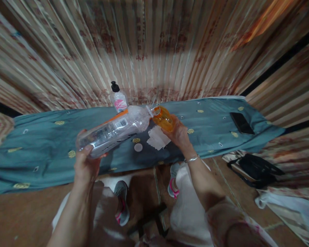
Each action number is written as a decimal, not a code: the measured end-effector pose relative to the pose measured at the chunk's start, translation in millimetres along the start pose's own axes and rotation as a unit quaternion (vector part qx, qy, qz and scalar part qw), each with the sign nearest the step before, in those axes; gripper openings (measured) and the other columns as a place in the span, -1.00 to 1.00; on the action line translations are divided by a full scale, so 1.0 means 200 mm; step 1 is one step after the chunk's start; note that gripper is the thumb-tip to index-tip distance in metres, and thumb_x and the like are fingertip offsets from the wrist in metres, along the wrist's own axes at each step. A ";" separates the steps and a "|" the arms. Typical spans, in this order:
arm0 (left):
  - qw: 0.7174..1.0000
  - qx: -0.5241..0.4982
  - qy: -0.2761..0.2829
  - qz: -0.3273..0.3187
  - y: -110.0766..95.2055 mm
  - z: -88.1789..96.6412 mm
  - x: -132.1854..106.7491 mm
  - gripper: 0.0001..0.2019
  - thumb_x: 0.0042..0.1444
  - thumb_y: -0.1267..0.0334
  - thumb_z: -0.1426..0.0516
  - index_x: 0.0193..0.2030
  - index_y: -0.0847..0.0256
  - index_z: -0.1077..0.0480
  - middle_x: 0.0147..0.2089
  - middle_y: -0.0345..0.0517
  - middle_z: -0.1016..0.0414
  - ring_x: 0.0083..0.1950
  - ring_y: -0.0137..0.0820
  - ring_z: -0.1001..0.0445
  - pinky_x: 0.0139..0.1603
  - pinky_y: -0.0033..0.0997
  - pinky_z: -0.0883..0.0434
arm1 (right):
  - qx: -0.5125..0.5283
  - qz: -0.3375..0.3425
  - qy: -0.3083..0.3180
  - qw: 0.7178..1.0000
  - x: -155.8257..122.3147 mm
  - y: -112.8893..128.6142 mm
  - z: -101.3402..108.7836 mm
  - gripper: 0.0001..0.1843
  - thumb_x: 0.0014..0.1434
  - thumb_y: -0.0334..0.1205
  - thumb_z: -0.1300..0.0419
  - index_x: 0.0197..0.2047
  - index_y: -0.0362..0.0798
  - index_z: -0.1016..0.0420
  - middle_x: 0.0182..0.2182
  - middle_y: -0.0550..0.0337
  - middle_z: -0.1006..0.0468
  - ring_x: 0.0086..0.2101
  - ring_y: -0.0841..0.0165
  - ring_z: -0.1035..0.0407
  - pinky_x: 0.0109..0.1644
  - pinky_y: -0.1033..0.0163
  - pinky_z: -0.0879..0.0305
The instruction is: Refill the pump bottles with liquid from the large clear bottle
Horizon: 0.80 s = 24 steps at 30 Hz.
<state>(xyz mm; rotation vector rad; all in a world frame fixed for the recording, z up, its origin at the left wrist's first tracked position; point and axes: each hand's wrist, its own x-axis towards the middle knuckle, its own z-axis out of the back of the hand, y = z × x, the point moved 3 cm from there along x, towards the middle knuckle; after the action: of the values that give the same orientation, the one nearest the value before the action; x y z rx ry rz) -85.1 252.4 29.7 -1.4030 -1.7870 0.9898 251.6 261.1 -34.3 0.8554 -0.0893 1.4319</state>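
- A long table covered by a teal cloth (41, 137) with small yellow motifs runs across the view, in front of a striped curtain.
- A black bag (257, 169) lies on the floor to the right, below the table's end.
- A large clear plastic bottle (113, 130) is held nearly level above the cloth, with its mouth at the rim of an orange cup.
- The left hand (86, 164) is curled firmly around the bottle's base end.
- The right hand (180, 133), with a bracelet at the wrist, is closed around the orange translucent cup (163, 118), tipped toward the bottle.
- A black phone (242, 123) lies flat on the cloth, far right.
- A pump bottle (118, 99) stands upright behind the clear bottle.
- A white paper (157, 138) lies under the cup.
- A small white round cap (138, 147) lies just beside the paper.
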 end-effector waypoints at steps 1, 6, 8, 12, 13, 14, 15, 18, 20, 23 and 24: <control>1.000 -0.001 0.003 0.000 0.00 0.00 0.00 -0.46 -0.36 0.24 -0.39 -0.09 0.11 -0.53 -0.06 -0.07 -0.59 -0.29 -0.27 -0.52 -0.70 -0.48 -0.44 | -0.002 0.001 -0.002 1.000 0.00 0.00 0.00 -0.21 0.12 0.02 -0.34 0.30 -0.17 -0.21 0.06 -0.23 -0.57 0.00 0.01 -0.54 0.04 -0.07 -0.56; 1.000 -0.002 0.014 -0.011 0.01 0.03 0.01 -0.46 -0.31 0.23 -0.39 -0.06 0.10 -0.53 -0.08 -0.09 -0.59 -0.31 -0.30 -0.52 -0.68 -0.49 -0.44 | -0.002 0.000 0.009 1.000 0.00 0.01 0.01 -0.22 0.10 0.00 -0.35 0.30 -0.14 -0.24 0.06 -0.18 -0.58 -0.01 0.03 -0.54 0.02 -0.02 -0.57; 1.000 -0.001 0.020 -0.019 0.01 0.03 0.01 -0.47 -0.28 0.22 -0.39 -0.05 0.10 -0.53 -0.08 -0.08 -0.59 -0.32 -0.32 -0.52 -0.66 -0.50 -0.44 | -0.002 0.001 0.014 1.000 0.01 0.02 0.02 -0.23 0.11 -0.01 -0.34 0.29 -0.13 -0.25 0.07 -0.17 -0.58 -0.01 0.04 -0.54 0.02 -0.02 -0.57; 0.999 0.002 0.033 -0.026 0.00 0.03 0.01 -0.45 -0.25 0.21 -0.39 -0.01 0.10 -0.52 -0.03 -0.03 -0.60 -0.30 -0.30 -0.52 -0.66 -0.50 -0.44 | -0.005 0.002 0.026 1.000 0.01 0.03 0.03 -0.23 0.13 -0.01 -0.33 0.30 -0.18 -0.23 0.09 -0.21 -0.56 0.01 0.02 -0.54 0.05 -0.04 -0.56; 0.999 0.001 0.032 -0.028 0.00 0.02 0.01 -0.45 -0.26 0.21 -0.39 -0.01 0.09 -0.52 -0.03 -0.03 -0.60 -0.29 -0.29 -0.52 -0.65 -0.50 -0.44 | -0.005 0.002 0.029 1.000 0.01 0.03 0.03 -0.22 0.13 0.00 -0.32 0.31 -0.18 -0.22 0.10 -0.22 -0.56 0.01 0.01 -0.53 0.05 -0.06 -0.56; 0.999 -0.001 0.030 -0.030 0.00 0.02 0.01 -0.46 -0.26 0.22 -0.39 -0.03 0.09 -0.53 -0.03 -0.04 -0.60 -0.28 -0.29 -0.52 -0.65 -0.51 -0.44 | -0.003 0.002 0.032 0.999 0.01 0.03 0.03 -0.22 0.14 0.01 -0.32 0.31 -0.19 -0.22 0.10 -0.22 -0.56 0.02 -0.01 -0.53 0.05 -0.08 -0.55; 0.999 -0.003 0.029 -0.032 0.00 0.02 0.01 -0.47 -0.27 0.23 -0.39 -0.04 0.09 -0.54 -0.03 -0.06 -0.59 -0.27 -0.30 -0.52 -0.64 -0.52 -0.44 | 0.000 0.002 0.035 0.999 0.01 0.02 0.03 -0.22 0.15 0.03 -0.31 0.31 -0.19 -0.22 0.10 -0.23 -0.56 0.03 -0.02 -0.52 0.06 -0.10 -0.55; 0.999 -0.001 0.031 -0.038 0.00 0.03 0.01 -0.53 -0.26 0.24 -0.38 -0.09 0.09 -0.55 -0.05 -0.08 -0.59 -0.29 -0.34 -0.51 -0.62 -0.56 -0.42 | 0.008 0.003 0.036 0.999 0.01 0.02 0.03 -0.22 0.18 0.05 -0.29 0.32 -0.18 -0.20 0.11 -0.21 -0.55 0.05 -0.03 -0.51 0.10 -0.13 -0.54; 0.999 0.011 0.034 -0.037 0.00 0.03 0.02 -0.56 -0.26 0.22 -0.37 -0.12 0.12 -0.56 -0.05 -0.06 -0.59 -0.29 -0.35 -0.49 -0.61 -0.57 -0.41 | 0.007 0.002 0.034 0.999 0.01 0.03 0.03 -0.22 0.18 0.05 -0.28 0.33 -0.19 -0.19 0.12 -0.21 -0.55 0.05 -0.02 -0.51 0.10 -0.12 -0.54; 0.999 0.016 0.028 -0.037 0.01 0.04 0.02 -0.53 -0.28 0.20 -0.37 -0.11 0.13 -0.55 -0.02 -0.04 -0.58 -0.28 -0.33 -0.49 -0.61 -0.56 -0.41 | -0.005 -0.002 0.039 0.999 0.01 0.03 0.03 -0.22 0.19 0.05 -0.28 0.33 -0.18 -0.19 0.11 -0.22 -0.55 0.04 0.01 -0.52 0.08 -0.07 -0.55; 0.999 0.015 0.026 -0.036 0.01 0.04 0.02 -0.50 -0.28 0.20 -0.38 -0.08 0.12 -0.55 -0.03 -0.04 -0.57 -0.28 -0.33 -0.49 -0.62 -0.56 -0.40 | -0.010 -0.003 0.041 0.999 0.01 0.03 0.03 -0.22 0.18 0.05 -0.29 0.33 -0.18 -0.19 0.11 -0.22 -0.55 0.04 0.01 -0.52 0.07 -0.05 -0.55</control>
<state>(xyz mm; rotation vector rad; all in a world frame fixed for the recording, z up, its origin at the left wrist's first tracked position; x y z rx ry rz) -91.8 255.2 24.9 -1.3257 -1.7660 0.9310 249.9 258.3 -26.4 0.7801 -0.0391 1.4569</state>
